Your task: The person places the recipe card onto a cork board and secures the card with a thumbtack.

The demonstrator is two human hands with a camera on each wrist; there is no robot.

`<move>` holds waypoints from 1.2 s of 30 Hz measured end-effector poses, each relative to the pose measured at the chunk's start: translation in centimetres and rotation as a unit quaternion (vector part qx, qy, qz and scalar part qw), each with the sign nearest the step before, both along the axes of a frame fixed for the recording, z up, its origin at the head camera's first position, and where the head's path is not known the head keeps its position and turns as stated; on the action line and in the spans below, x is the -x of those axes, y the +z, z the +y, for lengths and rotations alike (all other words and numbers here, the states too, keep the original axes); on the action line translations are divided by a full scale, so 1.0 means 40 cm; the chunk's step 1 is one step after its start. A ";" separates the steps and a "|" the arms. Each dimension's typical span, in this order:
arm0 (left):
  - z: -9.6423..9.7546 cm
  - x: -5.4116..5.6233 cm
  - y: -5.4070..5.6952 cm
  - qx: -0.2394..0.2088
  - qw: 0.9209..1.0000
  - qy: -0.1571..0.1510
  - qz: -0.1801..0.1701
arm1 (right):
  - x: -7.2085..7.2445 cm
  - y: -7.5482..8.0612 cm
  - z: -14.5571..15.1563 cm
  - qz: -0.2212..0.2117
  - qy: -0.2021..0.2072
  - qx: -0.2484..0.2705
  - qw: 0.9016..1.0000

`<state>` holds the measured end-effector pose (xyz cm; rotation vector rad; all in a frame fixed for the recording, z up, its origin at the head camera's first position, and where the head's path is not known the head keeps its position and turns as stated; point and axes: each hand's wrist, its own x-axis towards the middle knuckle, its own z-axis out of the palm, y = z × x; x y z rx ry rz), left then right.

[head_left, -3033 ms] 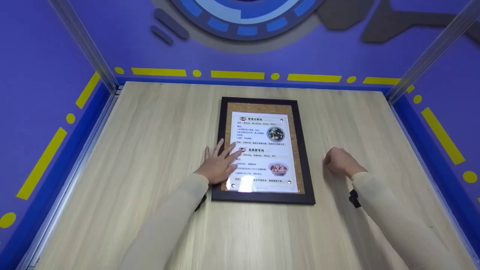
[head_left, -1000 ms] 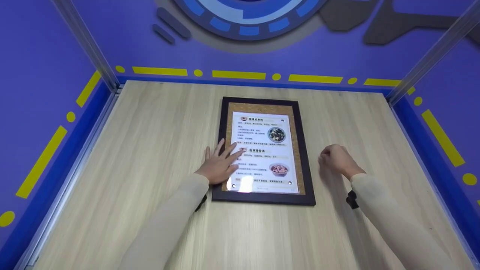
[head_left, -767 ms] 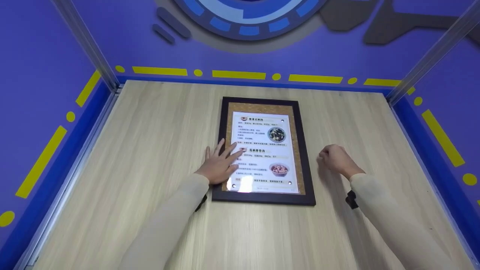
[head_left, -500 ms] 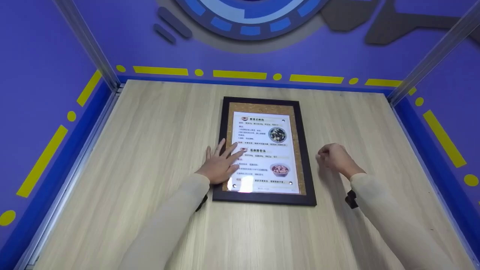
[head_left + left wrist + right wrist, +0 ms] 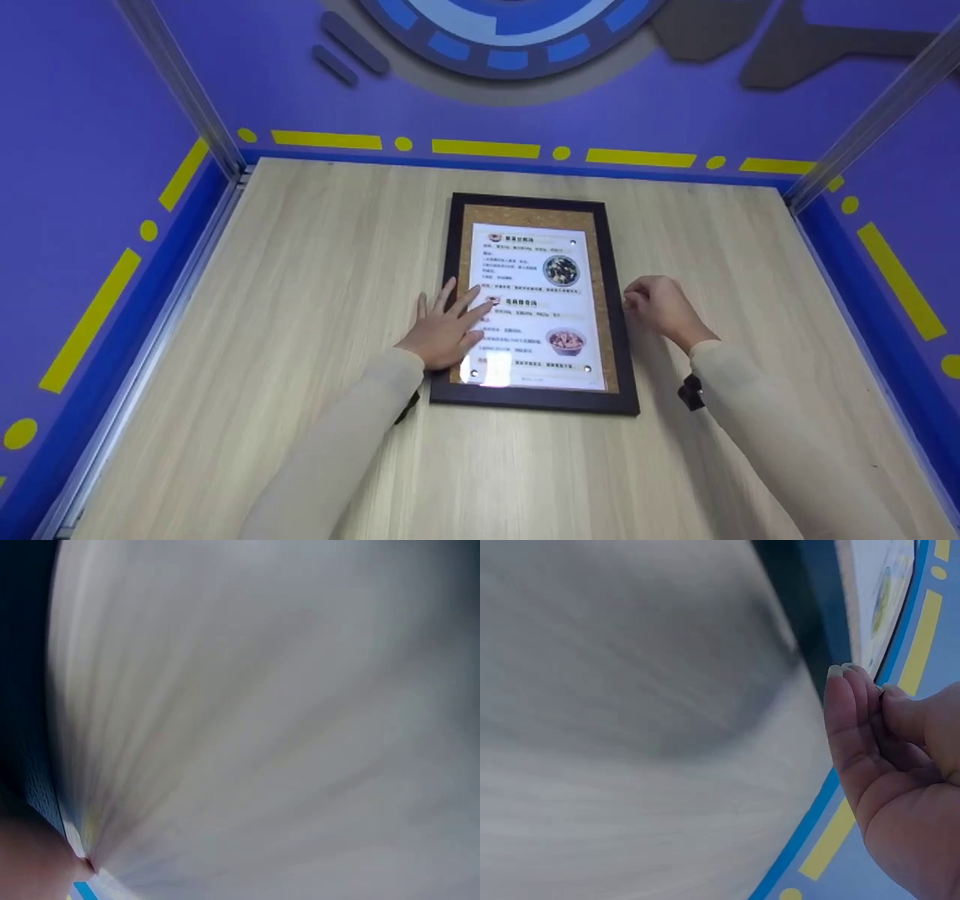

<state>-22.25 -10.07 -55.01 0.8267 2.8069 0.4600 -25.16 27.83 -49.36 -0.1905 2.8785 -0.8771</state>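
Note:
A black-framed cork board (image 5: 534, 409) lies flat with a printed recipe sheet (image 5: 525, 330) on it. Small shiny round tacks (image 5: 587, 368) show at the sheet's upper right, lower left and lower right corners. My left hand (image 5: 442, 334) rests with spread fingers on the frame's left side and the sheet's edge. Just off the frame's right edge is my right hand (image 5: 664, 306), fingers bent. In the right wrist view its thumb meets the index finger, pinching a small dark thing (image 5: 881, 693), mostly hidden and too small to identify.
The board lies on a pale wood-grain table (image 5: 315, 247). Blue-purple panels with yellow dashes (image 5: 486, 149) enclose the back and both sides, with metal posts in the corners. The left wrist view is mostly blurred tabletop.
My right hand has moved left and slightly away from me, up to the frame's right edge; its fist has loosened into a thumb-and-finger pinch. My left hand stays on the board.

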 end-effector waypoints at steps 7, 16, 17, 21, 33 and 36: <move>0.001 0.000 0.003 0.002 1.000 -0.002 0.003 | 0.029 0.007 -0.061 0.026 0.018 0.006 0.999; 0.000 0.003 0.005 -0.001 1.000 -0.002 0.005 | 0.067 0.019 -0.137 0.047 0.057 0.003 0.997; -0.001 0.002 0.004 -0.002 1.000 -0.002 0.005 | 0.072 0.020 -0.144 0.054 0.065 0.002 0.996; -0.001 0.001 0.001 -0.004 1.000 -0.003 0.003 | 0.088 0.029 -0.170 0.060 0.082 0.010 0.995; 0.003 0.003 0.005 0.017 1.000 0.007 -0.009 | 0.141 0.044 -0.268 0.049 0.080 0.029 0.995; 0.002 0.004 0.004 0.016 1.000 0.010 -0.011 | 0.157 0.047 -0.290 0.042 0.086 0.027 0.995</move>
